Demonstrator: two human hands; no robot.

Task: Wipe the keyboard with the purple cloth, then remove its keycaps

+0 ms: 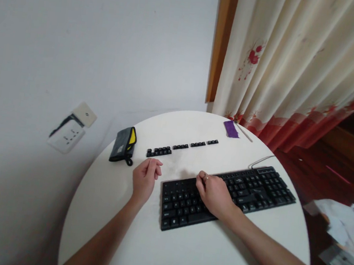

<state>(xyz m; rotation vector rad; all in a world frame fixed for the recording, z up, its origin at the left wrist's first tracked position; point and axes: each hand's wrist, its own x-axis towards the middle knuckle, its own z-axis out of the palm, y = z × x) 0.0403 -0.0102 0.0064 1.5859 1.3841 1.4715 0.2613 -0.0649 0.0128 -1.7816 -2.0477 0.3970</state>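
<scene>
A black keyboard [253,191] lies across a round white table [183,251]. My right hand [215,193] rests on the keyboard's upper middle with its fingers curled down onto the keys; a small thing seems pinched at the fingertips, too small to name. Left of the keyboard, my left hand [145,177] sits on the table with fingers loosely curled and nothing seen in it. Several removed black keycaps [180,147] lie in rows beyond the hands.
A grey and yellow pouch [123,145] lies at the table's left edge. A purple cloth [231,128] and a thin stick [244,133] lie at the far edge. A wall socket [69,131] is left, a curtain [298,65] right.
</scene>
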